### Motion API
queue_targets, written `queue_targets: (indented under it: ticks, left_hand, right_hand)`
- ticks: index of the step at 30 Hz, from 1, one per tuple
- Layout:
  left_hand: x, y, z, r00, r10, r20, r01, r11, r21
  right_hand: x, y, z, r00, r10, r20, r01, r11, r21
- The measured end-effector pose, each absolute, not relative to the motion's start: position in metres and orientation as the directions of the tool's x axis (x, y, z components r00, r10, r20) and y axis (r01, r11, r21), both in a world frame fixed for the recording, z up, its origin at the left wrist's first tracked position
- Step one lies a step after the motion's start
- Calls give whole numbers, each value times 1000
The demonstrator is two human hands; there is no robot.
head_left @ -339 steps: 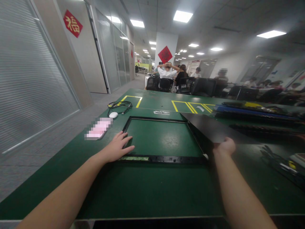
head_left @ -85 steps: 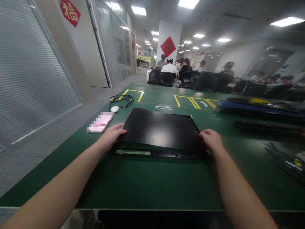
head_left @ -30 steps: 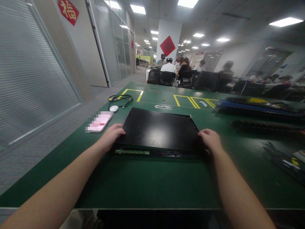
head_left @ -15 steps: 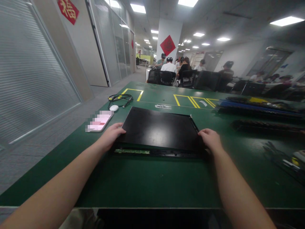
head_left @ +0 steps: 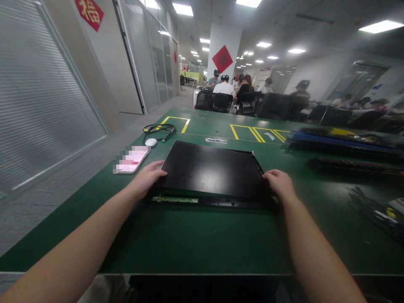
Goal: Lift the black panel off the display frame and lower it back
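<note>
Flat black rectangular panel (head_left: 211, 170) lying glossy side up on a thin black rectangular frame (head_left: 233, 203), near the middle of the dark green bench (head_left: 195, 240). Near edge of the frame exposed, with a narrow green circuit strip (head_left: 174, 200) along its left part.

Left hand (head_left: 147, 179) at the panel's near-left corner, fingers curled onto the edge. Right hand (head_left: 279, 184) at the near-right corner, fingers likewise bent over the edge. Both 2 hands gripping the panel.

Just left of the panel, a pink phone (head_left: 131, 160) flat on the bench. Beyond it, a small white oval device (head_left: 150, 142) and a coiled black cable (head_left: 159, 128). Yellow tape outlines (head_left: 252, 134) on the far part of the bench. To the right, long blue and black parts (head_left: 341, 145), well apart from the panel.

Behind the bench, several people on black office chairs (head_left: 224, 88). Behind them, a white pillar with a red diamond sign (head_left: 222, 59). Glass partitions (head_left: 151, 63) on the left, bright ceiling lights (head_left: 380, 26) overhead.
</note>
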State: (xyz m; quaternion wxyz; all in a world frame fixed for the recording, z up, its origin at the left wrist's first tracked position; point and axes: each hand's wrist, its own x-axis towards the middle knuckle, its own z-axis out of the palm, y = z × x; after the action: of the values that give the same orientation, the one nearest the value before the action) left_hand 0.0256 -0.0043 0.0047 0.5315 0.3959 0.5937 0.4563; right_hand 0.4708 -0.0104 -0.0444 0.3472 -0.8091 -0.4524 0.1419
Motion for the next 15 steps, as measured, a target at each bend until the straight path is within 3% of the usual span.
queue_targets:
  ticks: [11,15]
  left_hand:
    - [24,-5,5,-131,953,-273,-3,275,961]
    - [24,-4,4,-143,953,-269,16,274,962]
  right_hand:
    - [469,-13,-42,566,821,70,570,-329,-753]
    - [475,-10,-45,546,829,122,625,-306,-718]
